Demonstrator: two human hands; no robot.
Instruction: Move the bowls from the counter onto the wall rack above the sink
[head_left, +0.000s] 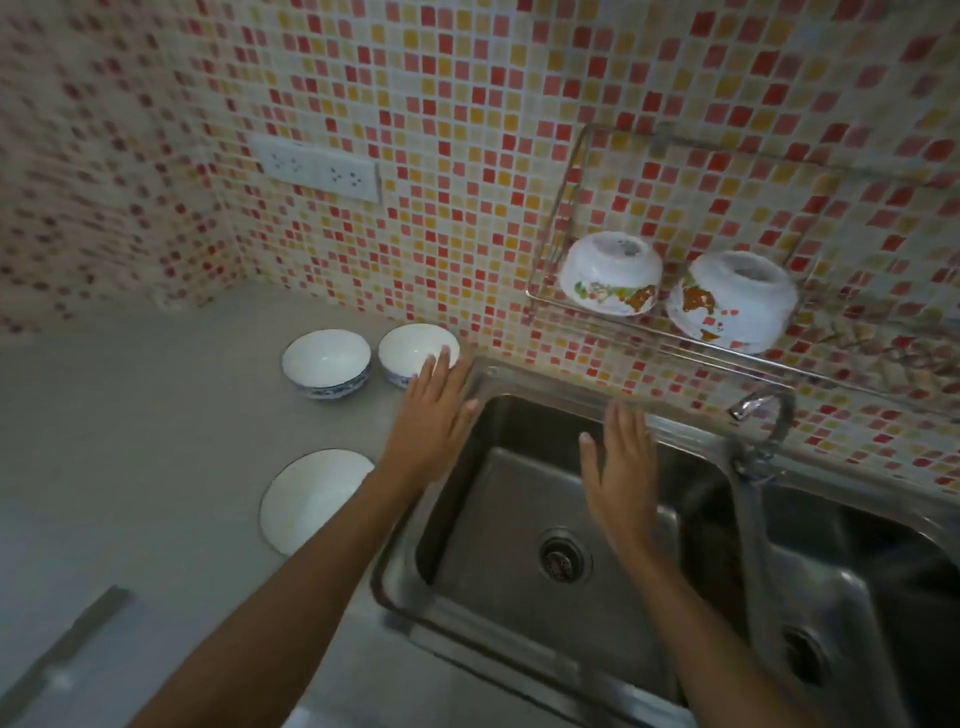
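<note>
Two white bowls with blue patterns stand upright on the grey counter, one (326, 364) to the left and one (410, 351) beside the sink corner. My left hand (434, 415) reaches toward the right bowl with straight fingers, its fingertips over the bowl's near rim. My right hand (621, 467) hovers flat and empty above the sink basin. Two white bowls with coloured prints, one (610, 275) and another (732, 301), lie upside down on the wire wall rack (556, 228) above the sink.
A white plate (311, 499) lies on the counter (156, 441) near my left forearm. The steel double sink (519, 519) has a faucet (763, 415) at its back. A socket plate (317, 169) sits on the mosaic wall.
</note>
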